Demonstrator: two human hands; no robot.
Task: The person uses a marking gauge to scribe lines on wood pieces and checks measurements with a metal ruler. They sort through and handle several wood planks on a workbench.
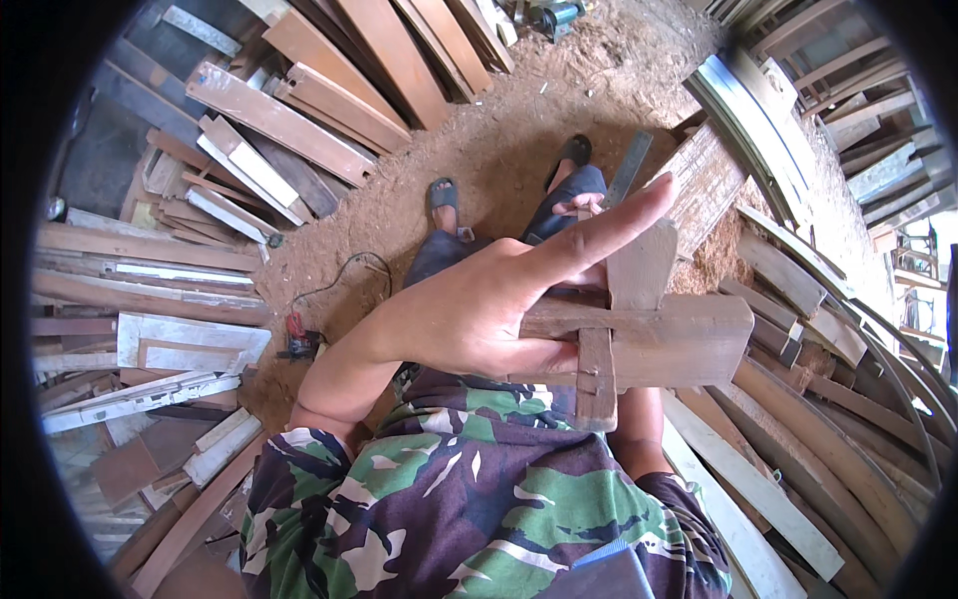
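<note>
My left hand (479,299) comes in from the lower left and closes around a brown wooden block with crosspieces (689,344), in front of my body. Its index finger stretches out to the upper right, while other fingers curl against the block. One narrow crosspiece lies over the block and sticks out below it; a wider wooden piece rises at the top. My right forearm passes behind the block, which hides most of my right hand (577,206). A few curled fingertips show above, near a flat grey metal strip (631,168). What those fingers grip is unclear.
Long boards (279,120) and offcuts are stacked on the left and at the back. A red power tool (297,337) with a dark cord lies on the sawdust-covered ground (339,260). More planks (768,489) lie at the right, beside a thick timber (707,178). A green tool (559,16) sits at the far edge.
</note>
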